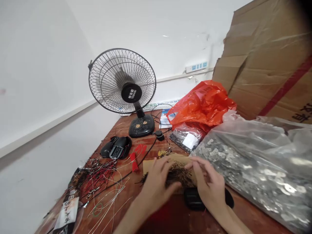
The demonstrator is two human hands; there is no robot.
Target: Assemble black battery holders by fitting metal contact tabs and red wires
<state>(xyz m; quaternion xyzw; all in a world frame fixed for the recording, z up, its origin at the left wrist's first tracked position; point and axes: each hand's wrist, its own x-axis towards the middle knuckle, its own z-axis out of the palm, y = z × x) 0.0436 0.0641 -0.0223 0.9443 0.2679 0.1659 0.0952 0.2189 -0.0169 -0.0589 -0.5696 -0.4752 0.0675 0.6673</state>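
My left hand is over the left part of a cardboard sheet, its thumb apart from the curved fingers. A heap of small dark pieces, too fine to name, lies on the cardboard between my hands. At the heap's right side, my right hand has thumb and fingertips pressed together; anything between them is too small to make out. Beneath that hand rests a black rounded housing, partly covered by the palm and wrist. Dark thin strands stick out beside my left hand.
A table fan stands at the back. Left are a black housing with a battery bay, red strips and a wire tangle. Right are a clear bag of metal pieces, a red plastic bag and a large carton.
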